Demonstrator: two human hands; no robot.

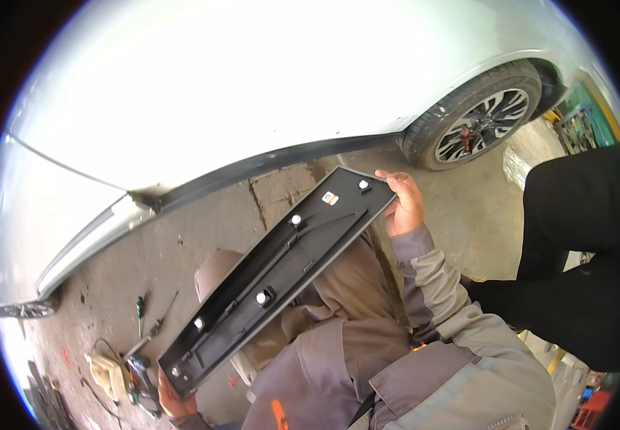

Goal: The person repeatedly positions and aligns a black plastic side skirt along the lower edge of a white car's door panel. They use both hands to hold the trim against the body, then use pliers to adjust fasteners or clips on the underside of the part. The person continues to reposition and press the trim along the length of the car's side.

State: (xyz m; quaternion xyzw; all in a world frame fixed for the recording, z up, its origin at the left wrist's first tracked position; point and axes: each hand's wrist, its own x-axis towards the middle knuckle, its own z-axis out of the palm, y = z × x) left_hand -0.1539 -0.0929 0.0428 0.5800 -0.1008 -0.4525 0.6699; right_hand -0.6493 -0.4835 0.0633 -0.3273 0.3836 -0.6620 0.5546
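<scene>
While its back is facing up, a black plastic trim panel (274, 278) is slanting across the person's lap, beside the white car (253, 79). The right hand (408, 206) is gripping the upper right corner, its fingers closing around the edge and partly hiding behind it. The left hand (173, 401) is holding the lower left end, with the panel covering most of its fingers. White-headed clips (261, 297) are sitting along the inner face, beside a small label (330, 198). The panel is also blocking part of the knees. Glare is washing out the car's door surface, and the frame is cutting off the bystander in black (575, 208).
</scene>
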